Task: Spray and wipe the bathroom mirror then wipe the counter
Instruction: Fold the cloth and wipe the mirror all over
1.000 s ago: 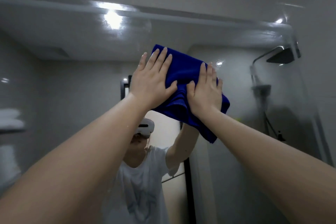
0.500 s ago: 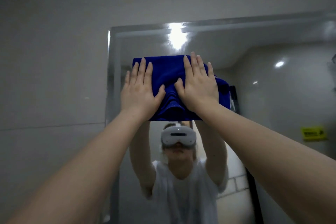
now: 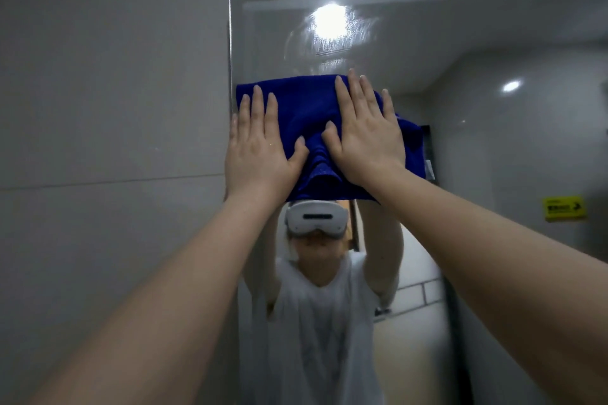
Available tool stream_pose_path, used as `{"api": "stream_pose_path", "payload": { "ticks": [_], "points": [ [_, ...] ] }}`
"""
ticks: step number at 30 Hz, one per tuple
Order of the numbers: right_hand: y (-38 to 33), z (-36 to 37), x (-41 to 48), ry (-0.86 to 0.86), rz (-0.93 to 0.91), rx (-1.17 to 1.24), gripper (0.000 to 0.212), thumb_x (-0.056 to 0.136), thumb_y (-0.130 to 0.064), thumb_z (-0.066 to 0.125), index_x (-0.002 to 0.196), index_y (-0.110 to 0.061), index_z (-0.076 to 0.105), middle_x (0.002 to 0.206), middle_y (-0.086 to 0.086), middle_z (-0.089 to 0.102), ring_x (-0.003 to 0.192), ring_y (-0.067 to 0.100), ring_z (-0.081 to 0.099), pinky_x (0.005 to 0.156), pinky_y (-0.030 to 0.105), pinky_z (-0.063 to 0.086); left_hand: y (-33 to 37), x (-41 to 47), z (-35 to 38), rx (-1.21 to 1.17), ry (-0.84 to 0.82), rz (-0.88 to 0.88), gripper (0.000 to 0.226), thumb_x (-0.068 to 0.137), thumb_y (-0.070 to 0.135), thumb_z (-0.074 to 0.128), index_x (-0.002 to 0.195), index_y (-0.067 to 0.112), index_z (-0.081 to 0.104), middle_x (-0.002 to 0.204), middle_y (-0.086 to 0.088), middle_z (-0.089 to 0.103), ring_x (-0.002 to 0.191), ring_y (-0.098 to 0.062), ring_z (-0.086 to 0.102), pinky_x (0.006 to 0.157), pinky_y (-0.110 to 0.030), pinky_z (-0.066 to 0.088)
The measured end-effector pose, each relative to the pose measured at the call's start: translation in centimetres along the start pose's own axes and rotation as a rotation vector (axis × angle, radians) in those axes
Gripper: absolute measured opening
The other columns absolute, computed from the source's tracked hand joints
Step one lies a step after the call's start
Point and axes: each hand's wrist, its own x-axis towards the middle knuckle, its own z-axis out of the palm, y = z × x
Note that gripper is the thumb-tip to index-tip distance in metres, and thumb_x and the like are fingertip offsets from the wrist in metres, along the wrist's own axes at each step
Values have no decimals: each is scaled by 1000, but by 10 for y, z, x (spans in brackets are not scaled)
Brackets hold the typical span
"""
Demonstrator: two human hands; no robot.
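The left hand (image 3: 260, 154) and right hand (image 3: 365, 138) lie flat with straight, spread fingers, pressing a folded blue cloth (image 3: 302, 108) against the mirror (image 3: 427, 43); neither hand curls around it. Over the last second the cloth has swept from farther right along the top edge to the mirror's upper left corner. It now sits a little lower than half a second ago, its left side at the mirror's left edge beside the wall (image 3: 115, 108). Wet streaks (image 3: 332, 39) show above the cloth. The top band looks covered; lower glass likely remains, and the tabletop, out of view, is not yet wiped.
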Motion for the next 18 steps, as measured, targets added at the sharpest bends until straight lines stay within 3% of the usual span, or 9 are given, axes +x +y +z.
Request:
{"api": "stream_pose_path", "payload": {
  "ticks": [6, 14, 18],
  "points": [
    [9, 6, -54, -55, -17, 3, 74, 88, -47, 7, 154, -15, 1, 162, 7, -1, 149, 19, 0, 119, 40, -3, 12, -48, 5, 6, -78, 3, 82, 86, 57, 16, 152, 10, 3, 160, -10, -2, 147, -23, -3, 118, -36, -1],
    [49, 11, -125, -89, -4, 19, 70, 91, -43, 26, 152, -12, 10, 160, 10, 12, 147, 22, 12, 119, 42, 3, 52, -103, 17, -12, -172, 63, 84, 86, 57, 24, 149, 8, 0, 158, -10, -4, 146, -23, -4, 117, -40, 6],
    [73, 12, -159, -84, 27, 16, 70, 91, -41, 31, 152, -11, 15, 159, 11, 16, 145, 23, 17, 117, 43, 7, 79, -124, 24, 3, -206, 99, 85, 86, 56, 30, 149, 4, 7, 157, -13, 6, 145, -27, 4, 115, -43, 12]
  ]
}}
